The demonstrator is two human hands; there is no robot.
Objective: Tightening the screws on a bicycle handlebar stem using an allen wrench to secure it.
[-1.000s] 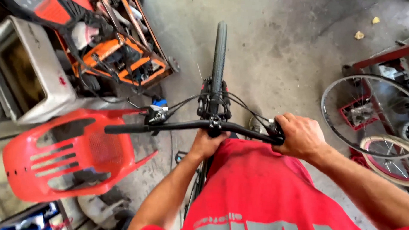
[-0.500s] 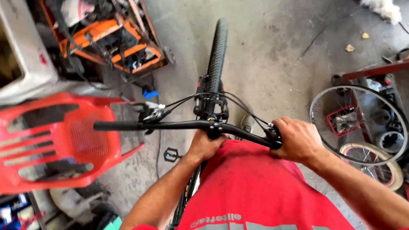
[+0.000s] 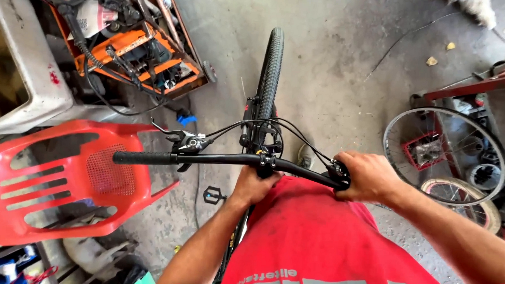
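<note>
I look down on a black bicycle with a flat handlebar [image 3: 218, 159] and a knobby front tyre [image 3: 270, 70] pointing away from me. My right hand [image 3: 369, 177] is closed around the right grip. My left hand [image 3: 254, 186] sits just below the stem at the bar's centre, fingers curled on the frame under it; what they grip is hidden. The left grip [image 3: 143, 158] is free, with a brake lever and shifter [image 3: 188, 142] beside it. A pedal [image 3: 212, 195] shows below the bar. My red shirt fills the bottom.
A red plastic chair [image 3: 55, 180] lies tipped at the left, close to the left grip. An orange tool tray [image 3: 138, 48] with parts sits at top left by a white chair [image 3: 25, 83]. Loose bicycle wheels [image 3: 445, 154] and a red rack stand at the right. Concrete floor lies ahead.
My view has shifted forward and slightly left over the bicycle. Both hands keep their places on the handlebar and stem area.
</note>
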